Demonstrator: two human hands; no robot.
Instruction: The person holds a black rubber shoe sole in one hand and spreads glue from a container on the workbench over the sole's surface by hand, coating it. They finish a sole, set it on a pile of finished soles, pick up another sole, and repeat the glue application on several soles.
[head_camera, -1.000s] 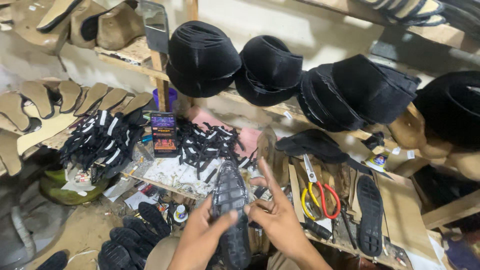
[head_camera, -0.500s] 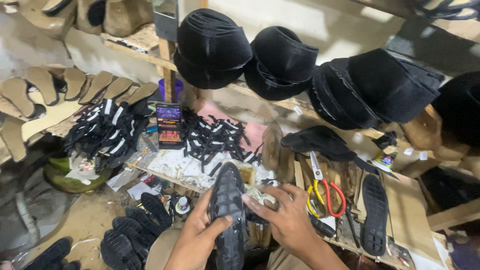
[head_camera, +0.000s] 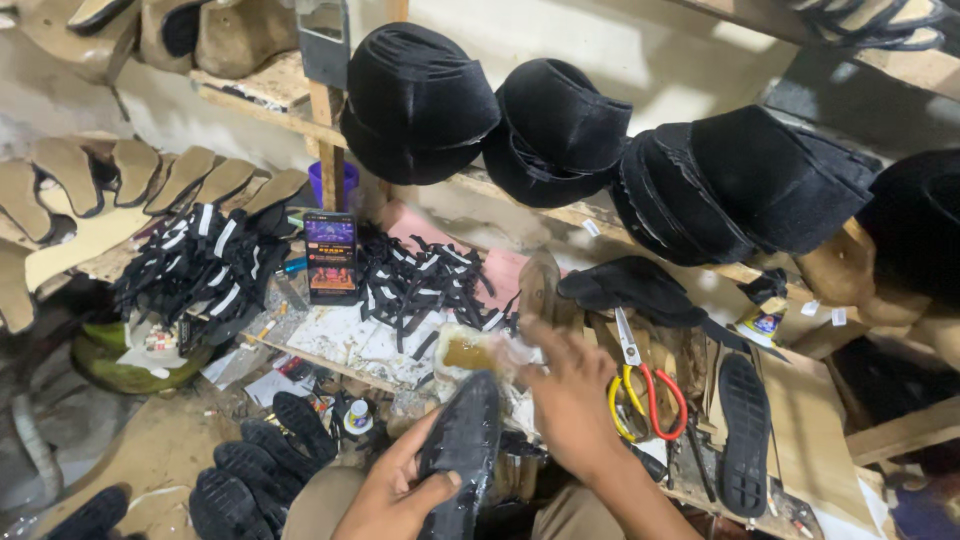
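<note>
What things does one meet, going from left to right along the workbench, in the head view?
Heap of black-and-white straps → upright phone → black sole in the left hand → right hand → scissors → lone black sole.

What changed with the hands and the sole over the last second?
The right hand let go of the black sole and moved up toward the glue pot. The left hand kept its grip on the sole. The scissors and the loose sole on the bench stayed put.
</note>
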